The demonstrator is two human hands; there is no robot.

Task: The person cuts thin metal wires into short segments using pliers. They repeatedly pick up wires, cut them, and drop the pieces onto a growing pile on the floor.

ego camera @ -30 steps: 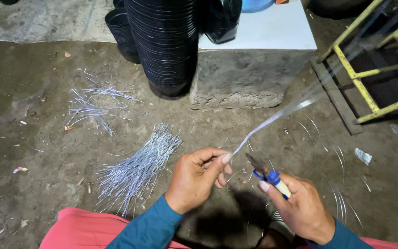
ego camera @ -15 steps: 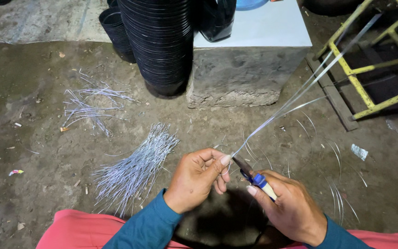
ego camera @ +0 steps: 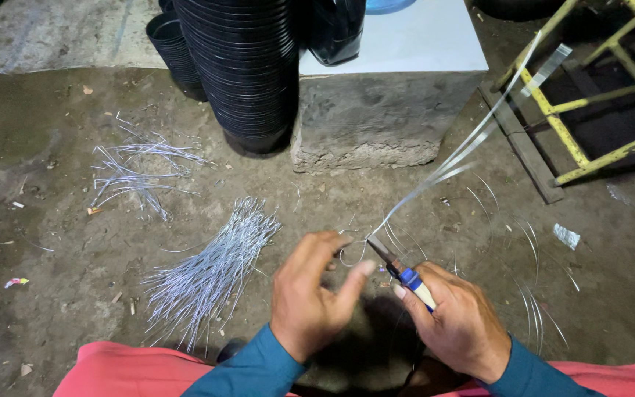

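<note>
My left hand pinches the near end of a long thin silvery wire strand that runs up to the right toward a yellow frame. My right hand grips small pliers with blue and white handles, their jaws touching the wire just beside my left fingertips. A pile of cut wire pieces lies on the dirt floor left of my left hand. Both forearms wear teal sleeves, over pink cloth on my lap.
A tall stack of black plastic pots stands beside a concrete block with a white top. A smaller bunch of wires lies further left. A yellow metal frame sits at the upper right; curved loose wires lie on the right.
The view has shifted slightly. My left hand has turned, its fingers closing over the wire end, and the pliers sit close against it at the wire.
</note>
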